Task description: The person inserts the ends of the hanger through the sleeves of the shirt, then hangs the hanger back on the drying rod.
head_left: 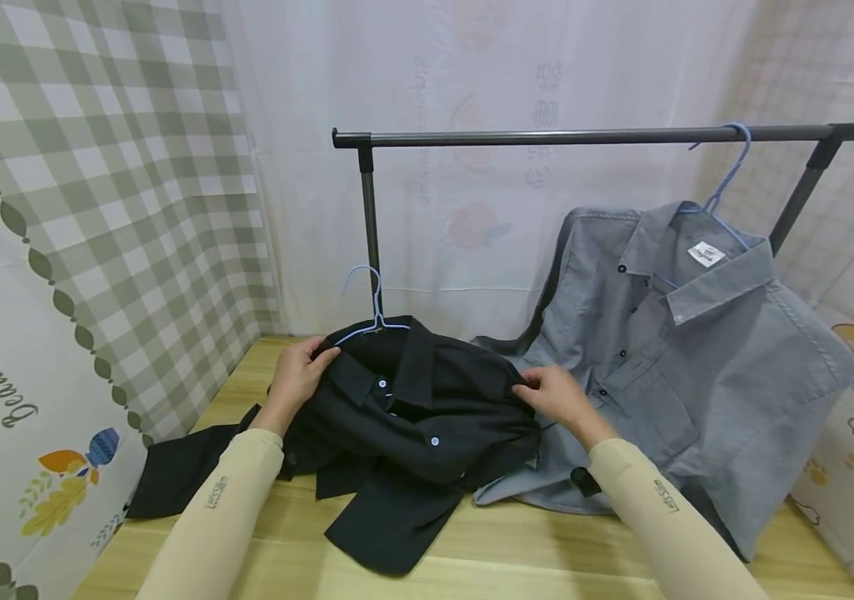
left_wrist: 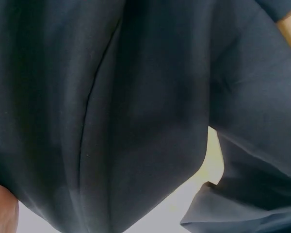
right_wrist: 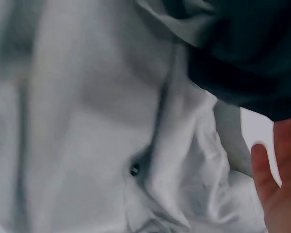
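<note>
A black button shirt (head_left: 397,425) lies bunched on the wooden table, its collar upward. Inside its neck sits a blue hanger (head_left: 377,310), with the hook standing free above the collar. My left hand (head_left: 297,377) pinches the shirt's left shoulder beside the hanger's arm. On the other side, my right hand (head_left: 560,398) pinches the cloth at the right shoulder. The left wrist view is filled by dark folds of the shirt, with one fingertip (left_wrist: 2,211) at its lower left corner. In the right wrist view, fingers (right_wrist: 283,165) reach up under the black cloth.
A grey shirt (head_left: 726,367) hangs at the right on a second blue hanger (head_left: 730,179), hooked over a dark metal rail (head_left: 546,137). Its lower part rests on the wooden table (head_left: 516,558). A checked curtain (head_left: 134,167) borders the left side.
</note>
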`<state>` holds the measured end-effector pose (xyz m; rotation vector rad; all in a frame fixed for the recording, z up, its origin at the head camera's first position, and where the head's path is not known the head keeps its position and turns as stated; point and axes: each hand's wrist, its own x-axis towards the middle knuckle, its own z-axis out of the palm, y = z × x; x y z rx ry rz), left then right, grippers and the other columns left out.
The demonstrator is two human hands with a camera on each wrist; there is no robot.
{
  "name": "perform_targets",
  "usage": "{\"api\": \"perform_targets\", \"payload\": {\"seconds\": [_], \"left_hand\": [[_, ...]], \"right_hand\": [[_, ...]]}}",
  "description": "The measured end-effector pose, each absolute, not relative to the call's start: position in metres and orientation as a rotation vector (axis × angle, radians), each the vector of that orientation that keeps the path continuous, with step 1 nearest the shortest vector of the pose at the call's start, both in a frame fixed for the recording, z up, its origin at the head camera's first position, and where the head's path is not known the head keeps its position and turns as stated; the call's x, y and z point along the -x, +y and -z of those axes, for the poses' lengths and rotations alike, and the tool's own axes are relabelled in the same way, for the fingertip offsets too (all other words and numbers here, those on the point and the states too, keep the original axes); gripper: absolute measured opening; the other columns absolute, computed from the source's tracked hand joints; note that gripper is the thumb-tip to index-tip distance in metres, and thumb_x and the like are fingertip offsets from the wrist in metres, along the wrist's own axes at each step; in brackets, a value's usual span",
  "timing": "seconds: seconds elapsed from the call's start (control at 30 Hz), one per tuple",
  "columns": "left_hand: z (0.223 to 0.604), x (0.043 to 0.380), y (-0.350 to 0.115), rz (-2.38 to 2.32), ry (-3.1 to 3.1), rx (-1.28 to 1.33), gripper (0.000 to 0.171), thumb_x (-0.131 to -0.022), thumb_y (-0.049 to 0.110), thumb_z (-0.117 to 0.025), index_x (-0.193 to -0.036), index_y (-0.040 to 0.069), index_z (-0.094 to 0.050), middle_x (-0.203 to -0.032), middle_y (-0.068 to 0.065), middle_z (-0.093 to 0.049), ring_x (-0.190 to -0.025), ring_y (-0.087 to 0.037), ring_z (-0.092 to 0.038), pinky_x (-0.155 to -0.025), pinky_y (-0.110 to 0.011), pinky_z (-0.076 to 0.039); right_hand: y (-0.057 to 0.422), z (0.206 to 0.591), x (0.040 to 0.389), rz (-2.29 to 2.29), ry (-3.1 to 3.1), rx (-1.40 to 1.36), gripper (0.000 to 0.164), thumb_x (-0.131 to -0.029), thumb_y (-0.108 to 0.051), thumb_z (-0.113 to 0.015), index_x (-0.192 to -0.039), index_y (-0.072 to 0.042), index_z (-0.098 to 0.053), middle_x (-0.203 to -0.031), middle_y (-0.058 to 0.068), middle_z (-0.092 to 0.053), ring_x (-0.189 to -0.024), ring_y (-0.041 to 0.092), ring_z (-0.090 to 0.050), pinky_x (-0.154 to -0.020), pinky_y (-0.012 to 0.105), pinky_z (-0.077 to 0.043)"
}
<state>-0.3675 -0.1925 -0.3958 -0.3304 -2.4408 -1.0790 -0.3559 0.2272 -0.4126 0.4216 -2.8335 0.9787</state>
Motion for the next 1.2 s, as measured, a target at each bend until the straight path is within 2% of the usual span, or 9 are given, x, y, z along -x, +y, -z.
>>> {"api": "perform_targets", "payload": {"seconds": [0.17, 0.3, 0.37, 0.63, 0.8, 0.9, 1.0, 1.07, 1.2], "left_hand": [[0.4, 0.368, -0.194, 1.071, -2.418, 0.322, 0.017, -0.098, 0.02, -0.066, -0.095, 0.003, -0.069, -0.087, -0.014, -0.069, -0.074, -0.028, -0.058, -0.069, -0.039, -0.043], [0.402, 0.367, -0.196, 1.1, -2.432, 0.278, 0.019, -0.098, 0.022, -0.065, -0.097, 0.004, -0.07, -0.087, -0.013, -0.069, -0.074, -0.026, -0.058, -0.07, -0.038, -0.043], [0.402, 0.367, -0.197, 1.114, -2.441, 0.255, 0.019, -0.099, 0.024, -0.064, -0.098, 0.005, -0.07, -0.088, -0.013, -0.069, -0.074, -0.027, -0.058, -0.07, -0.038, -0.043], [0.397, 0.366, -0.2, 1.14, -2.441, 0.211, 0.023, -0.099, 0.027, -0.063, -0.101, 0.005, -0.07, -0.097, -0.016, -0.07, -0.082, -0.031, -0.061, -0.075, -0.042, -0.045], [0.397, 0.366, -0.202, 1.166, -2.422, 0.187, 0.022, -0.099, 0.024, -0.064, -0.102, 0.003, -0.071, -0.101, -0.018, -0.07, -0.087, -0.033, -0.062, -0.079, -0.044, -0.047], [0.398, 0.366, -0.204, 1.177, -2.424, 0.173, 0.022, -0.099, 0.024, -0.063, -0.102, 0.003, -0.071, -0.102, -0.018, -0.07, -0.088, -0.033, -0.063, -0.08, -0.044, -0.047], [0.401, 0.367, -0.206, 1.168, -2.422, 0.16, 0.022, -0.099, 0.024, -0.063, -0.102, 0.003, -0.071, -0.102, -0.017, -0.07, -0.087, -0.032, -0.062, -0.078, -0.042, -0.046], [0.404, 0.367, -0.207, 1.157, -2.424, 0.146, 0.022, -0.099, 0.023, -0.064, -0.098, 0.002, -0.07, -0.098, -0.017, -0.069, -0.084, -0.031, -0.061, -0.075, -0.041, -0.045], [0.409, 0.366, -0.21, 1.148, -2.43, 0.115, 0.021, -0.099, 0.022, -0.064, -0.092, 0.003, -0.067, -0.092, -0.015, -0.067, -0.079, -0.03, -0.058, -0.071, -0.039, -0.042]], "right_hand": [[0.22, 0.426, 0.352, -0.921, -2.702, -0.227, 0.018, -0.099, -0.016, -0.057, -0.088, -0.005, -0.067, -0.084, 0.009, -0.065, -0.074, 0.027, -0.059, -0.067, 0.042, -0.047], [0.217, 0.427, 0.347, -1.152, -2.599, -0.102, 0.026, -0.106, -0.023, -0.047, -0.112, -0.001, -0.06, -0.097, 0.016, -0.062, -0.085, 0.031, -0.058, -0.074, 0.043, -0.046], [0.218, 0.424, 0.346, -1.223, -2.557, -0.083, 0.028, -0.107, -0.025, -0.043, -0.114, -0.001, -0.056, -0.096, 0.016, -0.06, -0.082, 0.029, -0.055, -0.072, 0.04, -0.043], [0.224, 0.396, 0.355, -1.088, -2.343, -0.117, 0.02, -0.101, -0.02, -0.058, -0.102, -0.001, -0.065, -0.082, 0.012, -0.066, -0.074, 0.027, -0.058, -0.067, 0.035, -0.043], [0.227, 0.382, 0.358, -0.958, -2.209, -0.138, 0.021, -0.091, -0.023, -0.075, -0.087, -0.004, -0.069, -0.071, 0.008, -0.064, -0.064, 0.025, -0.058, -0.06, 0.034, -0.043], [0.229, 0.381, 0.358, -0.911, -2.215, -0.142, 0.024, -0.089, -0.028, -0.077, -0.086, -0.005, -0.069, -0.07, 0.008, -0.063, -0.061, 0.024, -0.057, -0.058, 0.035, -0.042], [0.233, 0.388, 0.356, -0.949, -2.361, -0.152, 0.033, -0.093, -0.037, -0.071, -0.1, -0.005, -0.07, -0.085, 0.01, -0.067, -0.073, 0.027, -0.062, -0.065, 0.038, -0.047], [0.238, 0.395, 0.356, -1.01, -2.522, -0.161, 0.045, -0.097, -0.042, -0.063, -0.117, -0.003, -0.067, -0.103, 0.016, -0.068, -0.09, 0.032, -0.064, -0.076, 0.044, -0.05], [0.247, 0.412, 0.355, -1.203, -2.824, -0.171, 0.061, -0.103, -0.042, -0.052, -0.141, 0.006, -0.049, -0.135, 0.028, -0.053, -0.122, 0.044, -0.051, -0.097, 0.054, -0.044]]}}
